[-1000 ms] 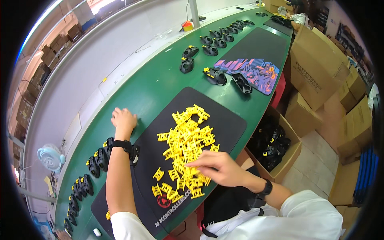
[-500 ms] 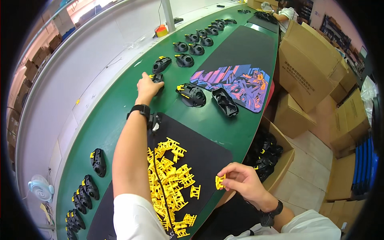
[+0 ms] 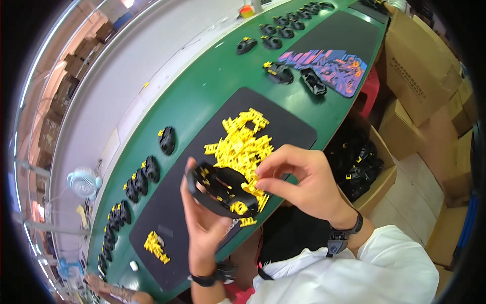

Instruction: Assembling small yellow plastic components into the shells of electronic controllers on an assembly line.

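My left hand (image 3: 202, 228) is wrapped round a black computer-mouse shell (image 3: 215, 198), tilted so its hollow inside shows, with small yellow bits in it. Just right of the shell, my right hand (image 3: 304, 177) pinches a yellow plastic clip (image 3: 248, 187) between thumb and forefinger, close to the shell's rim; the fingers partly hide it. Behind both hands lies a heap of yellow clips (image 3: 240, 144) on a black mat (image 3: 298, 126). A smaller cluster of yellow clips (image 3: 157, 247) sits at the mat's near left.
Black shells (image 3: 167, 140) line the green table's (image 3: 202, 91) left side; more stand at the far end (image 3: 272, 42). Two shells (image 3: 278, 72) lie by a patterned mat (image 3: 329, 66). Right of the table, an open carton (image 3: 382, 185) holds black shells. Another person's arm (image 3: 114, 291) is at lower left.
My left hand has come back from the far row, now with a shell in it. My right hand has moved up beside that shell. The whole view has shifted.
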